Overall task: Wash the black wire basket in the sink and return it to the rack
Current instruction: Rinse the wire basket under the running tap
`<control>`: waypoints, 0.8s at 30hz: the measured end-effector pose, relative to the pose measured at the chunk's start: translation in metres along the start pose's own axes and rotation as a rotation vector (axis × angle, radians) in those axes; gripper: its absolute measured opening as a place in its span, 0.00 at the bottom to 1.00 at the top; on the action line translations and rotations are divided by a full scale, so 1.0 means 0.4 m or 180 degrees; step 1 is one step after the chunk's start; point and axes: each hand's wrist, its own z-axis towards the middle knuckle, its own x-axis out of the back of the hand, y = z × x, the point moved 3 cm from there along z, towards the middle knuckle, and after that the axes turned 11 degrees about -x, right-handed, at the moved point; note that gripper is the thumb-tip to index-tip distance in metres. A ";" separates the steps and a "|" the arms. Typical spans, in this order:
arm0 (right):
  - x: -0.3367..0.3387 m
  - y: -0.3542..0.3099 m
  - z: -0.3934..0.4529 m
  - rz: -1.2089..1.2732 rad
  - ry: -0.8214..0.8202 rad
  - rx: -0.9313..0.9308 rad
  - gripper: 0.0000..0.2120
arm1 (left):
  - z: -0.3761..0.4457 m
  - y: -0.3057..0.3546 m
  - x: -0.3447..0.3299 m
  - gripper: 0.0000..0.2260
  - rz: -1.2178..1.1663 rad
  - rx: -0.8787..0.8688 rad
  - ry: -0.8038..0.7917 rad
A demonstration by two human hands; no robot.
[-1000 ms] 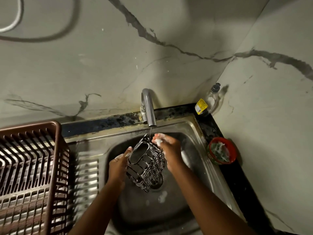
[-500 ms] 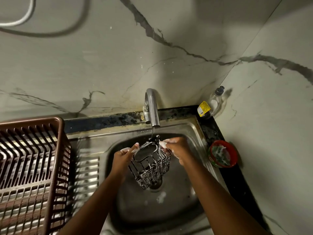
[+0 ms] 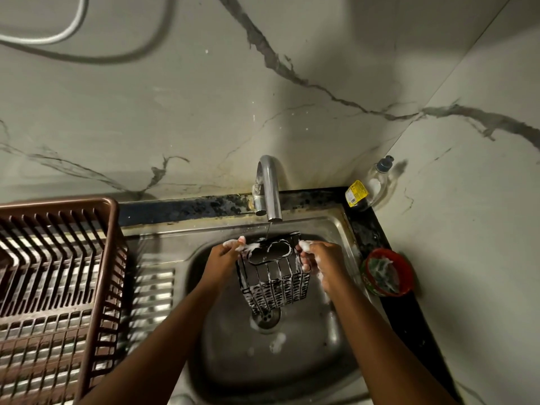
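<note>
While you hold the basket [image 3: 273, 276] over the sink [image 3: 321, 346], just under the tap [image 3: 268, 188], your left hand [image 3: 223, 260] and right hand [image 3: 320, 263] each clasp an upper side of it, both foamy. Expect it to be light and stiff, but slick with soap. Hook fingers through the wires near the rim rather than pinching flat faces. Rinsing looks unfinished; the rack [image 3: 55, 287] waits on your left.

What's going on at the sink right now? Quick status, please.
Left hand and right hand, both soapy, gripping black wire basket. Basket under running tap, over sink. Brown rack waiting, nothing blocking.
</note>
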 end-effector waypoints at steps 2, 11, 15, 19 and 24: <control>0.011 0.003 0.001 0.0084 0.0014 -0.0030 0.08 | 0.008 0.001 -0.008 0.15 0.0059 -0.0075 -0.0065; 0.061 0.006 -0.009 0.0369 -0.0047 -0.0196 0.09 | 0.017 0.012 -0.045 0.19 0.0270 -0.0328 -0.0380; 0.080 0.011 -0.012 0.0633 -0.0048 -0.0275 0.10 | 0.015 0.030 -0.061 0.17 0.0225 -0.0330 -0.0352; 0.101 0.019 -0.012 0.0732 -0.0005 -0.0329 0.09 | 0.009 0.013 -0.062 0.20 0.0190 -0.0291 -0.0398; 0.112 0.039 -0.007 0.0898 0.0018 -0.0459 0.08 | -0.012 -0.015 -0.062 0.19 0.0188 -0.0208 -0.0465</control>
